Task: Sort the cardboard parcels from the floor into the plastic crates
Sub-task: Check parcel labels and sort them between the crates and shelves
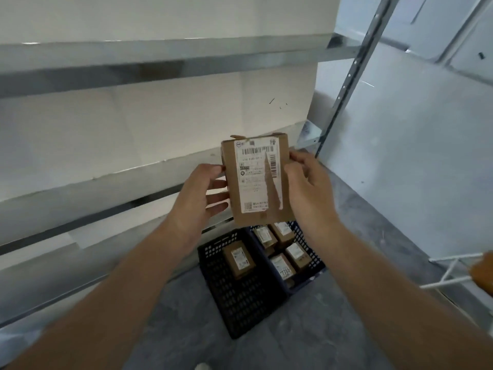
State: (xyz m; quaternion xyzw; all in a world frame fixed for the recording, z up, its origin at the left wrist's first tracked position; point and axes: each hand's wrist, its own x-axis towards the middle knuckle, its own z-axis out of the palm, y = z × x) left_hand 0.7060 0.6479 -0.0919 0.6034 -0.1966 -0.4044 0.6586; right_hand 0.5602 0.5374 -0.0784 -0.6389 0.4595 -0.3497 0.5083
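Your left hand and right hand are both raised in front of you, with the held parcel between them.

Left grip: closed on the parcel's left edge, the thumb at the front edge and the fingers curled behind the box.

Right grip: closed on the right edge, the thumb lying on the front face and the fingers wrapped round the side.

The held parcel is a brown cardboard box, roughly upright and leaning slightly. Its white shipping label faces you. The label carries barcodes, and a long torn strip runs down its right half. The parcel is off the floor and, in this view, sits above the crates.

Two plastic crates stand side by side on the grey floor, their long walls touching.
- The black crate on the left holds a single parcel, lying label up near its far end.
- The blue crate on the right holds four labelled parcels, packed close together. The nearest of them bears handwritten digits.

Metal shelving runs behind the crates, with a perforated upright at its right end. A white wire frame shows at the right edge. An orange-brown object is beside it, too blurred to identify.
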